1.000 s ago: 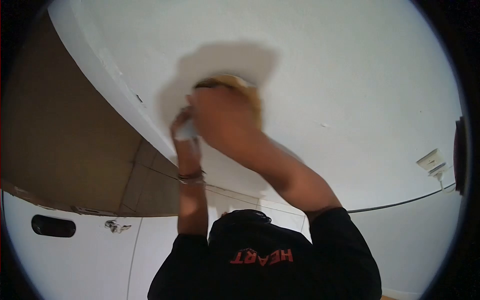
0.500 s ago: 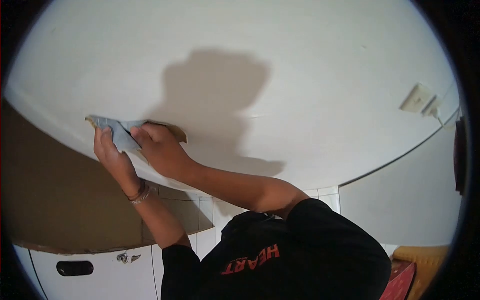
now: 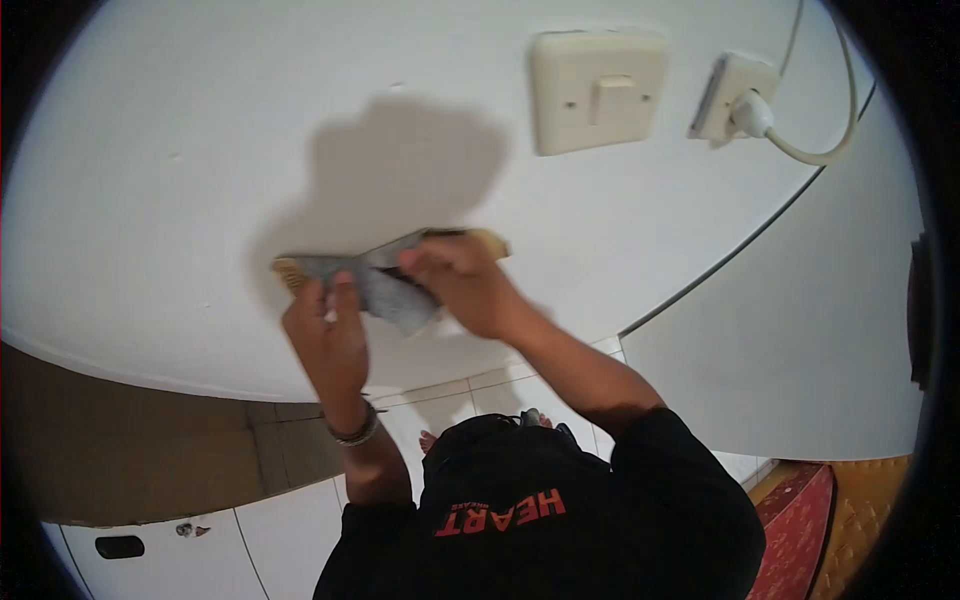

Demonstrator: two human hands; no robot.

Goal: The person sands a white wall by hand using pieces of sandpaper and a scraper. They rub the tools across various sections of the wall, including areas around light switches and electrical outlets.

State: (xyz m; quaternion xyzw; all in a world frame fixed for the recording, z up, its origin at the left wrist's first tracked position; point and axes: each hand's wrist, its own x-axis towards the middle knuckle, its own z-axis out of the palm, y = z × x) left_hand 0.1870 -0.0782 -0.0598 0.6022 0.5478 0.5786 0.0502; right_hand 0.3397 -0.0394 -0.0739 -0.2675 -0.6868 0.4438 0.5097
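Observation:
A creased sheet of sandpaper (image 3: 398, 300), grey on one face and tan on the back, is held in front of the white wall. My left hand (image 3: 332, 340) grips its left part, thumb on the grey face; a pale dusty patch shows on that hand. At the right part, my right hand (image 3: 468, 285) has its fingers curled on the sheet, slightly blurred. The sheet is folded and bent between both hands, and its tan edges stick out at either end. Fingers behind it are hidden.
On the white wall (image 3: 180, 230) are a light switch (image 3: 613, 98) and a socket (image 3: 735, 95) with a white plug and cable (image 3: 825, 158). A grey-white panel (image 3: 780, 300) stands right. At lower left are a brown surface (image 3: 130, 440) and white cabinet doors (image 3: 170, 570).
The view has shifted, so the switch and socket appear larger and nearer. Both hands and the sandpaper now sit farther right in view. My right hand has changed its position on the sheet.

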